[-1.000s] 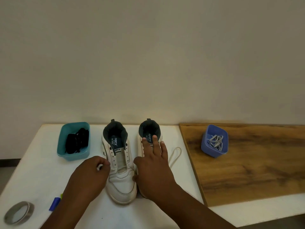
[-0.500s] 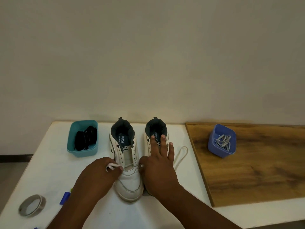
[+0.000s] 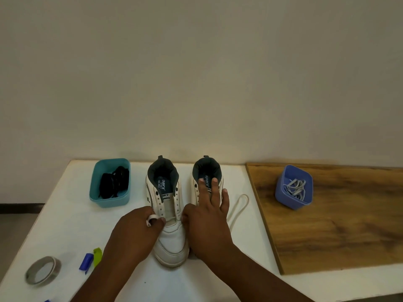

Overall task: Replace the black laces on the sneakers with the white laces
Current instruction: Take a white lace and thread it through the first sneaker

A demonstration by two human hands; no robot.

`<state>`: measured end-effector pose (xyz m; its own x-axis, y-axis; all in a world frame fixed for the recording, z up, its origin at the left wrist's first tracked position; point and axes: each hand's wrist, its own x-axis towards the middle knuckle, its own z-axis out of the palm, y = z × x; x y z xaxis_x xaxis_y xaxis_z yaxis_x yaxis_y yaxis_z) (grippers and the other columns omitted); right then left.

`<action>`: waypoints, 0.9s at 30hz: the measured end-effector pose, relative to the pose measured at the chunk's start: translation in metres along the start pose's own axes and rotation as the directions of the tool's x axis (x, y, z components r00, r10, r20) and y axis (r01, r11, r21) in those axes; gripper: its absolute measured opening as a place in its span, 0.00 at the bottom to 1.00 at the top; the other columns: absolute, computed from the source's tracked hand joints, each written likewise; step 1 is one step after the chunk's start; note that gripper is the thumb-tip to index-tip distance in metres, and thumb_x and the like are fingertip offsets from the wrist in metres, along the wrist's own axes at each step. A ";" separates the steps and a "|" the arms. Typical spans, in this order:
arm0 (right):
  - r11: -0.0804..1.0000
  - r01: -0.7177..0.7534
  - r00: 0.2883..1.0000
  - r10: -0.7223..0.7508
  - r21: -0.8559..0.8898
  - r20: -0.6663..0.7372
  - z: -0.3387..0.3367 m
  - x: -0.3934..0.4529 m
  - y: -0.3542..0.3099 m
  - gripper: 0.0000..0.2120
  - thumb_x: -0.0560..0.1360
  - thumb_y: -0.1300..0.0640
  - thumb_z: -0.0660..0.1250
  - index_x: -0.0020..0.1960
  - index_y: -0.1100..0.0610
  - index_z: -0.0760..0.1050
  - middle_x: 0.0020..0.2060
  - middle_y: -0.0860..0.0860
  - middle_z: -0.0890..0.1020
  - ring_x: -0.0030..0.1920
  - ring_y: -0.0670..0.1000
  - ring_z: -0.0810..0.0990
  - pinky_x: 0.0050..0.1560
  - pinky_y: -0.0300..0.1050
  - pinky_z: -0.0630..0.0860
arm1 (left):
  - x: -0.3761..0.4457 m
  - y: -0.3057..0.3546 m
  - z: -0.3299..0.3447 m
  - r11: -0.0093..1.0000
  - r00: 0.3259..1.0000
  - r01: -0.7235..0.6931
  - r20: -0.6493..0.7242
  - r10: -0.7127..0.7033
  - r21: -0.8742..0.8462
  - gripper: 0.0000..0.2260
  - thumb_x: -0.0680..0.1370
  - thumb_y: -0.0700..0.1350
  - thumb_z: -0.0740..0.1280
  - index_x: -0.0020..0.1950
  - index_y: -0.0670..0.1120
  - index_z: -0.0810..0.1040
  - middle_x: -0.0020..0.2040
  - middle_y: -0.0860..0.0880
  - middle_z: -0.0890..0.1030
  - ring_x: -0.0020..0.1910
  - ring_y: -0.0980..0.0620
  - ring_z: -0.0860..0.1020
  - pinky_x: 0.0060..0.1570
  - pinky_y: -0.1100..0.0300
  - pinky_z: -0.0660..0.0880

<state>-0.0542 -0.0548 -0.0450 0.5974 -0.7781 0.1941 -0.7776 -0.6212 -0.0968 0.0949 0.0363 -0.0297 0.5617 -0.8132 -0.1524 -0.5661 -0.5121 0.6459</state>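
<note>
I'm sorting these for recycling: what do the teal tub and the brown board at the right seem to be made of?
The teal rectangular tub holding black laces looks like moulded plastic: uniform colour, rounded corners, a smooth, slightly glossy wall. The brown board looks like wood or wood-look laminate: dark streaked grain runs along it, with a matt finish. Which of the two cannot be told.

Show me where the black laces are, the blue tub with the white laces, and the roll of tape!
black laces (image 3: 113, 184), head view, middle of the bundle
blue tub (image 3: 283, 196), head view, its front wall
roll of tape (image 3: 53, 270), head view, its right rim
</note>
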 end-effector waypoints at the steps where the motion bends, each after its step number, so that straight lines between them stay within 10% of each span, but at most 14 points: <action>1: 1.000 0.003 1.000 -0.003 -0.006 0.009 -0.002 0.000 -0.001 0.07 0.74 0.48 0.74 0.39 0.46 0.80 0.79 0.61 0.60 0.81 0.68 0.45 0.76 0.70 0.46 | 0.000 0.000 0.000 1.000 1.000 0.000 -0.009 0.000 -0.004 0.13 0.77 0.53 0.70 0.36 0.50 0.73 0.33 0.51 0.76 0.36 0.54 0.75 0.35 0.58 0.66; 6: 0.994 0.080 0.996 -0.082 -0.078 -0.022 -0.013 -0.005 -0.012 0.06 0.74 0.53 0.73 0.39 0.52 0.81 0.81 0.60 0.56 0.80 0.68 0.45 0.76 0.71 0.46 | 0.003 0.000 -0.001 1.000 1.000 -0.001 -0.008 0.001 -0.001 0.14 0.78 0.51 0.69 0.36 0.48 0.71 0.33 0.50 0.75 0.35 0.53 0.74 0.34 0.59 0.64; 10: 0.994 0.079 0.997 -0.080 -0.077 -0.007 -0.008 -0.007 -0.010 0.05 0.73 0.53 0.70 0.44 0.54 0.82 0.73 0.60 0.71 0.77 0.66 0.62 0.76 0.65 0.54 | 0.002 -0.002 -0.001 1.000 1.000 -0.006 -0.019 0.006 0.006 0.13 0.78 0.51 0.69 0.37 0.48 0.72 0.34 0.51 0.76 0.36 0.54 0.75 0.34 0.60 0.64; 15: 0.995 0.076 0.997 -0.074 0.071 -0.020 -0.013 -0.006 -0.015 0.11 0.77 0.51 0.59 0.48 0.55 0.77 0.53 0.53 0.75 0.55 0.55 0.73 0.58 0.51 0.72 | 0.003 0.001 0.003 0.999 0.999 0.009 -0.032 -0.008 0.033 0.13 0.79 0.51 0.67 0.37 0.50 0.70 0.34 0.51 0.75 0.36 0.54 0.74 0.34 0.59 0.63; 22: 0.767 -0.260 0.900 -0.027 0.587 0.435 -0.049 0.010 -0.012 0.06 0.85 0.53 0.55 0.55 0.54 0.69 0.43 0.53 0.81 0.42 0.51 0.81 0.44 0.50 0.79 | 0.003 -0.005 0.006 0.998 0.999 0.014 -0.037 -0.012 0.054 0.13 0.79 0.53 0.67 0.37 0.52 0.69 0.35 0.53 0.74 0.36 0.55 0.72 0.34 0.59 0.63; 27: 0.980 -0.056 0.926 -0.020 0.191 0.376 -0.047 0.000 -0.005 0.10 0.82 0.50 0.64 0.60 0.53 0.75 0.50 0.51 0.82 0.50 0.53 0.83 0.50 0.46 0.76 | 0.004 -0.006 0.008 0.999 0.998 0.040 -0.047 -0.039 0.023 0.14 0.80 0.52 0.66 0.37 0.50 0.69 0.35 0.52 0.73 0.36 0.55 0.72 0.34 0.59 0.62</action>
<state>-0.0593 -0.0477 0.0011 0.6428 -0.7433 -0.1856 -0.7583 -0.5828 -0.2923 0.0957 0.0337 -0.0397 0.6111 -0.7788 -0.1420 -0.5572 -0.5505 0.6217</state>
